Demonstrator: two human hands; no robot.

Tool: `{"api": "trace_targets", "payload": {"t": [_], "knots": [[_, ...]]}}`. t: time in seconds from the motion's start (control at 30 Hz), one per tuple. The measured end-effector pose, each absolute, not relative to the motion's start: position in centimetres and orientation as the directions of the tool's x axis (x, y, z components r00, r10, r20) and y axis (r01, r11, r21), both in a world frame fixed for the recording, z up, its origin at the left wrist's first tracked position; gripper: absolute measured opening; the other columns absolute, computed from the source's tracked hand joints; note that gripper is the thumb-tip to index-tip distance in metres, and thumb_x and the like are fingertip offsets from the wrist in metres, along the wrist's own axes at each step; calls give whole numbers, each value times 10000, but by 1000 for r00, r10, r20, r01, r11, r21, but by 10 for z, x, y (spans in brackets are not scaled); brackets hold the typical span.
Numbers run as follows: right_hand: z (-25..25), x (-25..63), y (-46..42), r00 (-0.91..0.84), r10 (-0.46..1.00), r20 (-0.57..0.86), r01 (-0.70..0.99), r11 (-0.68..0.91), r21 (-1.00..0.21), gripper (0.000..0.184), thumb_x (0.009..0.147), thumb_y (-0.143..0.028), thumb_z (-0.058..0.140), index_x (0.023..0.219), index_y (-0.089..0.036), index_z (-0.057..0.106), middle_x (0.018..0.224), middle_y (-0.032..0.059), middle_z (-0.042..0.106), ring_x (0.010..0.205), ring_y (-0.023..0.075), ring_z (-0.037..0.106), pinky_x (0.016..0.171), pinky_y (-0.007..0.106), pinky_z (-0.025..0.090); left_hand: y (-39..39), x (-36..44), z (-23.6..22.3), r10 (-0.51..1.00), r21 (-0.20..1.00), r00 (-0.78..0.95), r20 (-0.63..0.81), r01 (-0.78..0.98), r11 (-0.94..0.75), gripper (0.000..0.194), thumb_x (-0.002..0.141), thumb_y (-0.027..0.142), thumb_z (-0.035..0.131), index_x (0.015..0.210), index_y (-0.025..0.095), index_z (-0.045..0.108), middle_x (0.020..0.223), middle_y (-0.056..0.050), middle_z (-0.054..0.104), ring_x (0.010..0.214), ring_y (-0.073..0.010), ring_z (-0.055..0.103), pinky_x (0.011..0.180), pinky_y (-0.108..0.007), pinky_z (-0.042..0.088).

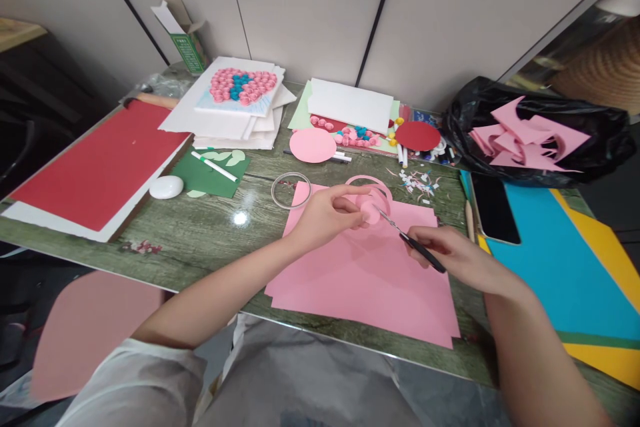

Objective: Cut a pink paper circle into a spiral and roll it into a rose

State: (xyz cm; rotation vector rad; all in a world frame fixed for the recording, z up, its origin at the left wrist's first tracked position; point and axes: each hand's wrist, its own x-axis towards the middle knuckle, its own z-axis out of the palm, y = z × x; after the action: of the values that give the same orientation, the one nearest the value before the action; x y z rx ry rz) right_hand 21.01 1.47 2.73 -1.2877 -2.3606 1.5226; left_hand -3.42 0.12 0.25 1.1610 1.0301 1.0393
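My left hand (pixel 334 212) pinches a piece of pink paper (pixel 371 211) with a curved strip (pixel 384 188) looping off its far side. My right hand (pixel 445 250) is closed around the black handles of a pair of scissors (pixel 423 252). The blades point left and meet the paper's right edge; how far apart they are is hard to make out. Both hands are above a stack of pink paper sheets (pixel 370 287). Just left of the stack's far corner lies a roll of tape (pixel 274 191), partly over the sheet.
Behind are a pink paper disc (pixel 313 145), a red disc (pixel 418 136) and paper scraps (pixel 420 184). At right lie a phone (pixel 495 207), blue paper (pixel 545 260) and a black bag (pixel 463 120) of pink offcuts. Left are red paper (pixel 105 167) and a white mouse (pixel 167 187).
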Motion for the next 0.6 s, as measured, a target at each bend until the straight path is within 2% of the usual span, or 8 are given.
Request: {"api": "trace_targets", "payload": {"t": [0.6], "knots": [[26, 214, 16, -661, 655, -366, 623, 209, -754, 235, 867, -274, 397, 650, -199, 448, 620, -27, 458, 606, 126, 436, 581, 255, 331, 1, -35, 8, 986, 989, 141, -90, -102, 105, 349, 702, 190, 668, 1045, 153, 613, 672, -25, 687, 645, -144, 671, 637, -259, 538]]}}
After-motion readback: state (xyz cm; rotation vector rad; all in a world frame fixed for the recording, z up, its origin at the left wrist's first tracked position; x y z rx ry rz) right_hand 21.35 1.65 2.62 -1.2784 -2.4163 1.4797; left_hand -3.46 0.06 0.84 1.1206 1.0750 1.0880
